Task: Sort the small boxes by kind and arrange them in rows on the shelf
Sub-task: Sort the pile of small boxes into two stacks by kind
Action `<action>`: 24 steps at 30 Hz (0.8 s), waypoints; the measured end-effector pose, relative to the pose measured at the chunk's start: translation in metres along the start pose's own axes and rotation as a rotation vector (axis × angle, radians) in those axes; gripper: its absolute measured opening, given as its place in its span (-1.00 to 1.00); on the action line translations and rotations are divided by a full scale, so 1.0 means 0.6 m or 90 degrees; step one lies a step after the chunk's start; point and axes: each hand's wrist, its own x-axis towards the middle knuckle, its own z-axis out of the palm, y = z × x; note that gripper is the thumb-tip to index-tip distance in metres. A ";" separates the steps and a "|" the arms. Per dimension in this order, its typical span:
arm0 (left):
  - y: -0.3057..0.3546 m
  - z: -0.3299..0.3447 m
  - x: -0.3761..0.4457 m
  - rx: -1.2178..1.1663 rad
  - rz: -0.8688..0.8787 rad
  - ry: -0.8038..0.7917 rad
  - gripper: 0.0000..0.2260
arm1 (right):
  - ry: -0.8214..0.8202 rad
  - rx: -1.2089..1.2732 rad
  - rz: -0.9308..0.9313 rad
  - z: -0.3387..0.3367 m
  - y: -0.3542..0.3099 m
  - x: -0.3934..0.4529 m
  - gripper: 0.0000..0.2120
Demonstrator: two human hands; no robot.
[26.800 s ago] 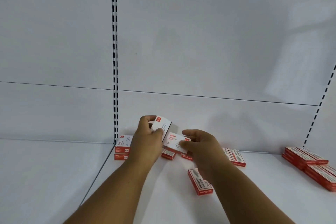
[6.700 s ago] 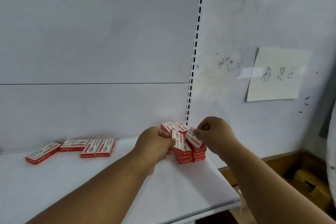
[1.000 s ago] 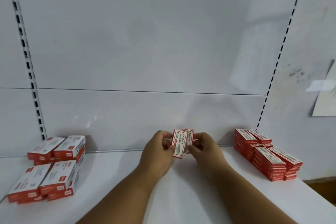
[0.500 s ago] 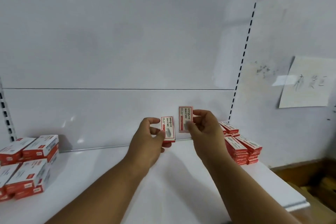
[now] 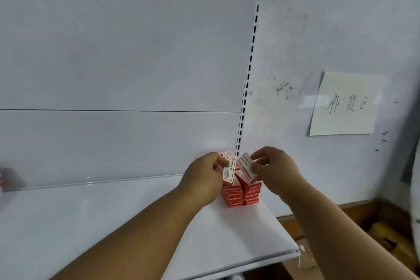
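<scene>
Left hand (image 5: 203, 176) pinches one small red-and-white box (image 5: 229, 171); right hand (image 5: 276, 169) pinches a second box (image 5: 247, 167), tilted. Both boxes are held just above the stacked red boxes (image 5: 242, 195) at the right end of the white shelf (image 5: 91, 223).

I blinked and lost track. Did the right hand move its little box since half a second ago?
Yes. The right hand carried its small box rightward and down, from well left of the slotted upright to just above the red stacks at its foot.
</scene>
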 end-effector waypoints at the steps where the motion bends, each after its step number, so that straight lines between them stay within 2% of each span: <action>1: 0.000 0.009 0.005 0.023 -0.005 0.004 -0.81 | -0.019 -0.009 0.006 -0.003 0.008 0.007 -0.91; 7: 0.008 0.039 0.021 0.178 0.010 0.048 -0.88 | -0.074 -0.156 -0.035 0.000 0.030 0.034 -0.90; 12: 0.011 0.047 0.014 0.343 0.031 0.081 -0.78 | -0.063 -0.216 -0.104 -0.003 0.032 0.042 -0.92; 17: 0.012 0.041 0.000 0.358 0.075 0.076 -0.75 | -0.029 -0.207 -0.167 -0.005 0.025 0.041 -0.87; 24: 0.004 -0.005 -0.025 0.372 0.106 0.139 -0.79 | 0.003 -0.130 -0.299 0.027 -0.032 0.023 -0.91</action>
